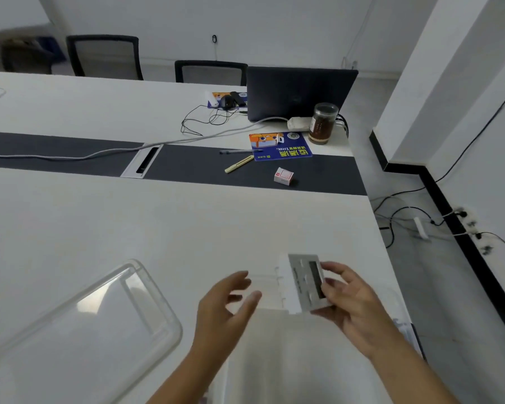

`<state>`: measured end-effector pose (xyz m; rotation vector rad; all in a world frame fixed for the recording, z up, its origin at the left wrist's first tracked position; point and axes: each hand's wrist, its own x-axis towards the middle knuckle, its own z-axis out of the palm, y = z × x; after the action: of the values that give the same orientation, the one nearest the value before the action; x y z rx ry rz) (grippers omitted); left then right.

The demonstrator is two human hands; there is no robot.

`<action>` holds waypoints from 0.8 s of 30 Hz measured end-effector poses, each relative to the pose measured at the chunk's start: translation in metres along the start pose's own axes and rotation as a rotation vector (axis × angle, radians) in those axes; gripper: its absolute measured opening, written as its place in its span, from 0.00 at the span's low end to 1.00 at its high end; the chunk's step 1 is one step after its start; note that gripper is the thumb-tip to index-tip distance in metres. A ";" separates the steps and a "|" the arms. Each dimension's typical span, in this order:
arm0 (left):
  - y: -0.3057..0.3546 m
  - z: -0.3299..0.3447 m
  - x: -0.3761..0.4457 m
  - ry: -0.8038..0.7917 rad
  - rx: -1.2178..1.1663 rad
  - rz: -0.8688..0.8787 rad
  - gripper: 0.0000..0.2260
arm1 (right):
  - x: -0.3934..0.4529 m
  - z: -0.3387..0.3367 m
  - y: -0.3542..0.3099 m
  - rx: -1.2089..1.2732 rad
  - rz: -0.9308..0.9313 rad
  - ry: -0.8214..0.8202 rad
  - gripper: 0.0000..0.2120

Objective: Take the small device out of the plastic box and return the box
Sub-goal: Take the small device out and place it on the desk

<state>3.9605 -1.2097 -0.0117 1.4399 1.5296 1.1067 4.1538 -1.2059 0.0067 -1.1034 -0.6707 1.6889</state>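
My right hand (353,304) grips a small white and grey device (302,282) with a dark screen, held above the near right part of the white table (129,223). Just left of it, my left hand (228,304) hovers with fingers spread and nothing in it. Below both hands stands a clear plastic box (274,360), blurred and partly hidden by my arms. Its transparent lid (99,316) lies flat on the table at the near left.
Across the dark centre strip (70,153) lie a small white and red carton (284,176), two pens (239,164) and a blue leaflet (280,145). A jar (322,123), a laptop (301,93) and cables sit farther back. The table edge runs along the right.
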 end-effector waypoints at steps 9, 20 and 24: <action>-0.022 0.007 0.044 -0.120 0.392 0.077 0.15 | 0.138 0.000 -0.047 -0.643 -0.087 0.372 0.09; -0.035 0.011 0.067 -0.223 0.305 0.002 0.09 | 0.279 -0.006 -0.010 -0.987 -0.113 0.564 0.05; -0.038 0.012 0.066 -0.205 0.286 -0.014 0.09 | 0.293 -0.002 -0.004 -1.017 -0.159 0.573 0.03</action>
<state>3.9526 -1.1427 -0.0488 1.6743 1.5920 0.7258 4.1232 -0.9332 -0.0970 -2.0494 -1.2255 0.7536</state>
